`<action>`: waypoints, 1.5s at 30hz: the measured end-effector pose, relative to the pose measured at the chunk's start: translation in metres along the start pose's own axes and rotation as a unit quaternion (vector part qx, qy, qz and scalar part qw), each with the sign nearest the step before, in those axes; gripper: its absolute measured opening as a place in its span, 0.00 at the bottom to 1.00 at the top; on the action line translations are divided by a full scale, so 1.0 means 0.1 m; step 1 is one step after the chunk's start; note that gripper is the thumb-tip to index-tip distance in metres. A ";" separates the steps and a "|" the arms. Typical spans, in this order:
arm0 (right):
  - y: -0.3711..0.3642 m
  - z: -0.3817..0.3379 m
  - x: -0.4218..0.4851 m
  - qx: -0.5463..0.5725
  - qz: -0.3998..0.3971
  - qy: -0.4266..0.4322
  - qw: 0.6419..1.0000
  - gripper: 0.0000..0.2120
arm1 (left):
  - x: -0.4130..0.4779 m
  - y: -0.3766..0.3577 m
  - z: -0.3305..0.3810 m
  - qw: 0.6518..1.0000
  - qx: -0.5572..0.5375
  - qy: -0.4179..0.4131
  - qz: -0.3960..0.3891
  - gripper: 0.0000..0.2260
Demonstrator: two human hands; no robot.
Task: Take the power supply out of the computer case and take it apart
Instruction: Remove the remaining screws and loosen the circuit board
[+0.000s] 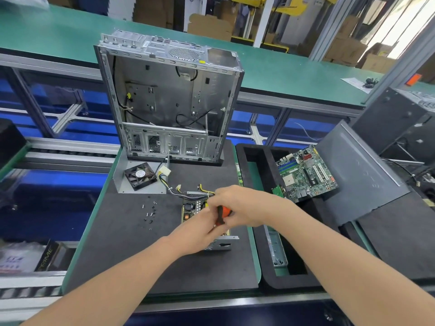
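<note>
The open power supply lies on the black foam mat, its circuit board showing and its cables running back. My right hand grips an orange and black screwdriver over it. My left hand rests on the supply's near end, its fingers by the screwdriver; what they hold is hidden. The supply's grey cover with a black fan lies behind. The empty computer case stands upright at the back of the mat.
Several loose screws lie left of the supply. A green motherboard leans in a black foam tray on the right. A grey side panel lies further right. Conveyor rails run on the left.
</note>
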State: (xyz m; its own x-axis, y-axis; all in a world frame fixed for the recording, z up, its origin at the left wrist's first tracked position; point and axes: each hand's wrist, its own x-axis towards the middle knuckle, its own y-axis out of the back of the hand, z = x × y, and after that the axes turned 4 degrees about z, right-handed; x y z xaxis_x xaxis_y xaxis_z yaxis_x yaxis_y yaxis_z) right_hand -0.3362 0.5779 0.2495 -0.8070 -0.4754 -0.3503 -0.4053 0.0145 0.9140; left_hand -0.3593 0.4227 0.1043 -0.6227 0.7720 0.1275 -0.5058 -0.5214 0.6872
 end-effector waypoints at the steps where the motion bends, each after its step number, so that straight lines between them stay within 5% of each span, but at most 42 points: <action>1: 0.03 0.01 0.01 -0.014 -0.021 0.030 0.999 0.09 | 0.00 0.00 0.00 1.000 0.002 -0.008 0.001 0.14; 8: 0.08 -0.04 0.00 -0.054 -0.032 0.024 0.998 0.14 | -0.02 -0.01 0.02 0.998 0.055 0.000 0.008 0.15; 13: -0.11 -0.21 -0.02 -0.160 0.127 -0.244 0.948 0.27 | 0.01 -0.01 0.00 0.999 -0.007 0.043 -0.014 0.16; 16: -0.24 -0.27 0.05 -0.059 0.133 -0.308 0.940 0.28 | 0.01 -0.02 -0.01 0.999 -0.021 0.029 -0.002 0.16; 19: -0.21 -0.18 0.06 0.009 0.106 -0.287 0.952 0.23 | 0.02 -0.04 -0.04 0.999 -0.025 0.023 -0.010 0.13; 23: -0.06 -0.07 0.00 0.017 0.035 -0.154 0.987 0.07 | 0.03 -0.03 -0.03 1.000 -0.022 0.005 0.002 0.10; 28: 0.00 -0.07 0.03 -0.015 -0.011 -0.021 1.000 0.12 | 0.02 0.00 0.03 0.999 -0.020 -0.002 0.033 0.11; 35: 0.01 -0.09 -0.02 0.007 0.021 -0.042 0.999 0.13 | 0.00 0.01 0.03 0.999 -0.030 0.031 0.011 0.19; 38: -0.08 -0.17 -0.02 -0.095 0.122 -0.160 0.975 0.18 | 0.01 0.00 0.03 0.999 -0.028 0.045 0.011 0.21; 41: -0.21 -0.31 0.06 -0.140 0.135 -0.291 0.937 0.31 | 0.02 -0.02 0.00 0.999 -0.022 0.043 -0.001 0.10; 45: -0.18 -0.27 0.10 -0.070 0.114 -0.247 0.960 0.20 | 0.02 0.00 0.00 0.999 -0.022 0.032 -0.002 0.10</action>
State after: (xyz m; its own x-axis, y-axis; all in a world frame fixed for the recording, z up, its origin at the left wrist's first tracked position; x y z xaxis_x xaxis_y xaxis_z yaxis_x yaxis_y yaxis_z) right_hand -0.3255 0.5497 0.2352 -0.9872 0.0024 -0.1594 -0.1592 -0.0666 0.9850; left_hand -0.3601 0.4240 0.1042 -0.6567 0.7501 0.0780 -0.5332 -0.5349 0.6555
